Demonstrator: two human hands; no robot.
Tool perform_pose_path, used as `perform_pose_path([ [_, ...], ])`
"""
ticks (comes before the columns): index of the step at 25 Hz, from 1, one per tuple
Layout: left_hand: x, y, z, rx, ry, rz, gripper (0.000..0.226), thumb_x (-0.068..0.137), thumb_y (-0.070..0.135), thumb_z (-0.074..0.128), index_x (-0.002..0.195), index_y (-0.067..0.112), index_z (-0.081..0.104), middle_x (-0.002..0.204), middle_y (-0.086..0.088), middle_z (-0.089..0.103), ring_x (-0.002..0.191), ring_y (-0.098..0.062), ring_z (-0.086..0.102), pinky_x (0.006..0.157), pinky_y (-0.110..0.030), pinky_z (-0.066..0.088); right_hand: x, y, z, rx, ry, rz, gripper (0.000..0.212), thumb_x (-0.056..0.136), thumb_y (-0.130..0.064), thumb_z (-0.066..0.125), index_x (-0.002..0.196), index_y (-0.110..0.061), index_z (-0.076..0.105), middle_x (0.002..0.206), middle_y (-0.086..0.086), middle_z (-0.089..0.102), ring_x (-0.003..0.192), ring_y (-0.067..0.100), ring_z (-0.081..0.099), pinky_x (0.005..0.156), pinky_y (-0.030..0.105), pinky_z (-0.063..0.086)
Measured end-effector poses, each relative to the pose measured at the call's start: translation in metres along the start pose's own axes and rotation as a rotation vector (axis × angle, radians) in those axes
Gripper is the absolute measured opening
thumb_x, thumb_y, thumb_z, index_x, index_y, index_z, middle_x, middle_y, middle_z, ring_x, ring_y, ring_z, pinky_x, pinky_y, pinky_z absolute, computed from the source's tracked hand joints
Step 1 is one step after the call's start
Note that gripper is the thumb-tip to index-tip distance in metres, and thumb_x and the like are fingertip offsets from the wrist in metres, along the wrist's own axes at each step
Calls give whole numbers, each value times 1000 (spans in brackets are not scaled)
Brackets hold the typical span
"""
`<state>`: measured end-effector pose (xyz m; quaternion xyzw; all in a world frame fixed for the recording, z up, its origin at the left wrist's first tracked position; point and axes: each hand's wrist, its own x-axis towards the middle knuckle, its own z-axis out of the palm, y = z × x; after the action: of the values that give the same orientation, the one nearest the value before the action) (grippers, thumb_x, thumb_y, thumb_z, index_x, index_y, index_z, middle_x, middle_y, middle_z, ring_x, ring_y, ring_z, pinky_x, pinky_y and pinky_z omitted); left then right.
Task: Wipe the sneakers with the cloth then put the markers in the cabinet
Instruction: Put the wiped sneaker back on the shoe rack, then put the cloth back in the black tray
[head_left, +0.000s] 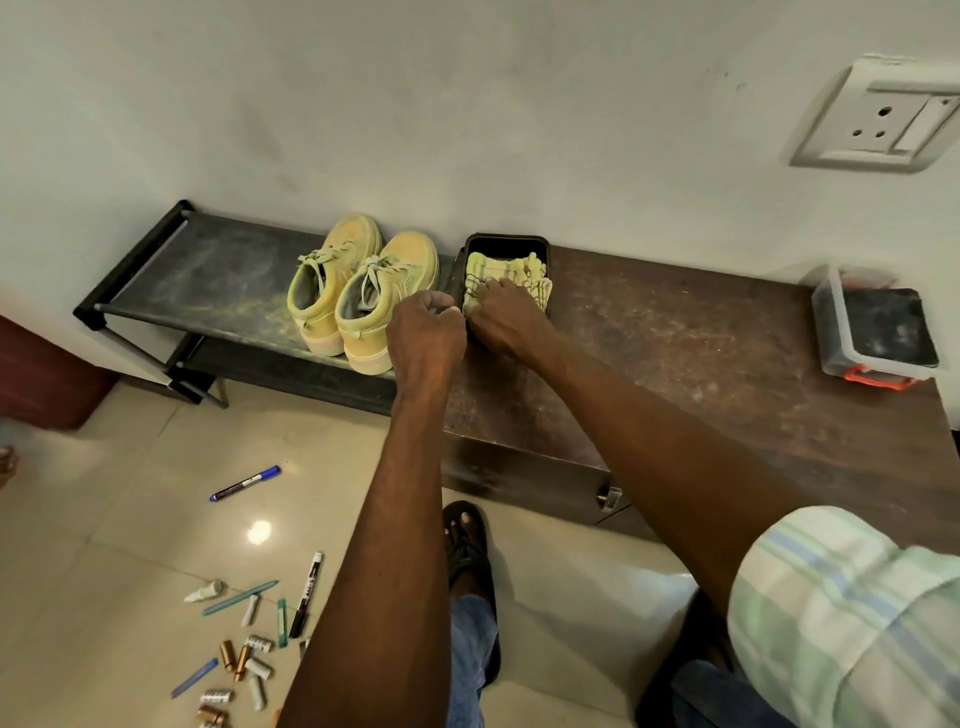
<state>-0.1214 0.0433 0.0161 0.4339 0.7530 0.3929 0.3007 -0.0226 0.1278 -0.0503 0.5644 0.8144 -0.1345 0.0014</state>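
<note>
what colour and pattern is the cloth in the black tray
Pale yellow-green with dark checked lines, cloth seen in the head view.

No text reads clearly. The black marker (306, 595) at lower left of the frame bears white lettering along its barrel (too small to make out); the blue marker (245, 484) likewise.

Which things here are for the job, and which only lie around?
For the job: sneakers, cloth, markers on the floor, cabinet, both hands (left, right).
Lying about: black tray, lidded box, wall socket, small tubes.
</note>
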Motion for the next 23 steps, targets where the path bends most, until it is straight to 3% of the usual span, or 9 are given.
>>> perform_pose_path([
  [3,1,-1,3,9,-39,-13,22,83,11,57,100,12,71,102,-3,71,92,-16,62,80,-29,51,-2,-2,1,21,-116,54,65,99,-48,15,146,-5,25,155,19,19,144,34,14,117,48,11],
  [5,-2,-2,5,57,-73,-3,25,83,10,56,104,11,70,105,-3,70,95,-17,62,87,-36,53,0,-1,-2,94,-149,140,74,98,-55,10,151,-5,5,159,14,-1,147,29,-4,119,44,-3],
  [11,-6,-5,12,264,-148,130,30,85,9,55,113,11,66,117,-5,65,103,-19,59,88,-34,47,23,12,-18,175,-218,259,79,95,-62,7,152,-7,-1,159,11,-10,147,27,-11,118,42,-9],
  [13,-6,-5,14,281,-155,152,31,84,9,53,112,10,66,115,-5,66,100,-19,60,87,-34,48,25,12,-16,199,-169,251,77,97,-60,11,151,-5,7,159,13,-1,147,28,-3,118,44,-3],
  [15,-7,-4,15,288,-143,159,34,84,8,51,114,10,66,116,-6,66,103,-21,60,90,-36,49,20,17,-20,260,14,180,67,100,-51,23,143,-1,31,153,17,26,143,32,19,116,44,15],
  [17,-10,-4,14,281,-121,158,35,83,7,52,116,10,65,119,-6,65,107,-21,60,93,-36,48,-2,23,-30,350,208,123,53,100,-40,33,133,-1,45,146,16,40,137,31,32,112,41,23],
  [20,-30,-2,15,262,-129,227,38,87,8,53,125,10,60,126,-6,61,113,-18,58,90,-19,40,-67,28,-38,470,369,106,37,96,-30,41,121,-5,54,132,12,55,123,26,48,105,38,34],
  [23,-73,1,22,219,-154,367,38,89,11,53,127,11,57,126,-7,61,114,-20,57,95,-27,44,-157,27,-33,485,477,188,31,96,-21,46,122,-8,56,125,11,60,115,25,55,98,35,41],
])
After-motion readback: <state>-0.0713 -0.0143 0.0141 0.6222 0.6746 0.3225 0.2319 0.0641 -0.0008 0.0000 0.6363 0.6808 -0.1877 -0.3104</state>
